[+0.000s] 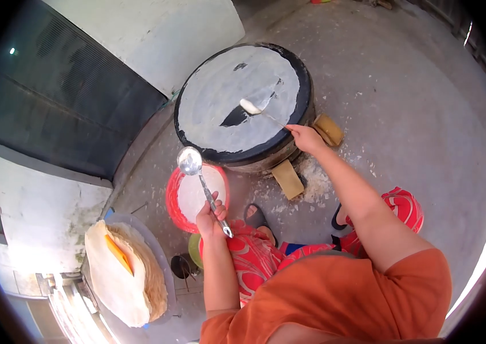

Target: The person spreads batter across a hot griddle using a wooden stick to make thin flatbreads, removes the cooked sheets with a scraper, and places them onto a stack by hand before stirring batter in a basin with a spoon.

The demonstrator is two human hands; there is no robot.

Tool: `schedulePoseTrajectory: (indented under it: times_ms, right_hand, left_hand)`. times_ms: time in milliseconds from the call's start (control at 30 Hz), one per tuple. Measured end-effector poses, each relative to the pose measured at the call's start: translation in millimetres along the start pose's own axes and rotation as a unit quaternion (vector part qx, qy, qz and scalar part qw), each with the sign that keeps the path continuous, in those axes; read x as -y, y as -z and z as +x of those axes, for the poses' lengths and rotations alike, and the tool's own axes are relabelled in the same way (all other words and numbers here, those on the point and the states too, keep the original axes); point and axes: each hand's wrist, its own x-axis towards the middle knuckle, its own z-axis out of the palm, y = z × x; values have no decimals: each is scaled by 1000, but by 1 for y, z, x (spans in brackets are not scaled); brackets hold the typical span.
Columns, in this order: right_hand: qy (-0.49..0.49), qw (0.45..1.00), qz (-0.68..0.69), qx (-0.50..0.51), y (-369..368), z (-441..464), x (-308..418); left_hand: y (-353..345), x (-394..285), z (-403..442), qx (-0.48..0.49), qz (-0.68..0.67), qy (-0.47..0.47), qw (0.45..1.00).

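My left hand (212, 219) is closed around the handle of a metal ladle (189, 161), its bowl held up over the edge of a red basin (174, 198) of white batter. In my right hand (306, 139) is the thin handle of a spreader (250, 106), whose white-coated head rests on the large round black griddle (306, 94). A pale layer of batter (214, 103) covers most of the griddle top, with a dark bare patch beside the spreader head and smaller dark gaps near the upper part.
A stack of thin round flatbreads (114, 275) with an orange scraper (118, 255) on it lies at the lower left. Beside it stands a dark pot (181, 266). Brick blocks (287, 179) and white crumbs lie by the griddle's base. A white wall and dark screen are at the left.
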Motion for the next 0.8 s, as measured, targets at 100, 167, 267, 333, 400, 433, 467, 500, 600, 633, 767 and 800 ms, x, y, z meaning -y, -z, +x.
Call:
schedulePoseTrajectory:
  times_ms: [100, 167, 267, 333, 400, 433, 467, 500, 600, 633, 767, 800]
  right_hand:
    - [50, 998, -35, 21, 10, -2, 12]
    - [-71, 995, 70, 30, 26, -13, 8]
    - [-220, 965, 144, 18, 9, -26, -26]
    - [-89, 981, 163, -54, -28, -42, -28]
    - [-84, 994, 76, -9, -36, -47, 21]
    - [-66, 996, 62, 6, -34, -42, 34]
    - [-48, 997, 49, 22, -35, -37, 42]
    - [-46, 997, 51, 23, -33, -34, 40]
    - [-9, 997, 82, 5, -16, -34, 19]
    - [-47, 996, 71, -40, -19, -40, 8]
    - [-31, 997, 17, -63, -68, -58, 31]
    - [16, 998, 0, -67, -79, -55, 39]
  left_hand:
    - [-3, 2, -1, -1, 6, 13, 1000]
    - [-4, 2, -6, -4, 12, 14, 1000]
    - [-2, 1, -8, 1, 26, 16, 1000]
    - [-6, 2, -9, 7, 36, 18, 999]
    - [-13, 6, -10, -11, 89, -11, 996]
    - [-13, 6, -11, 0, 94, -7, 996]
    - [-15, 6, -12, -1, 93, -10, 996]
    - [-16, 7, -14, -2, 102, -10, 995]
    - [-21, 9, -23, 13, 104, -8, 994]
    - [-22, 10, -24, 23, 129, -11, 991]
    - [-25, 13, -17, 33, 190, -29, 981]
    - [-30, 14, -15, 32, 191, -29, 981]
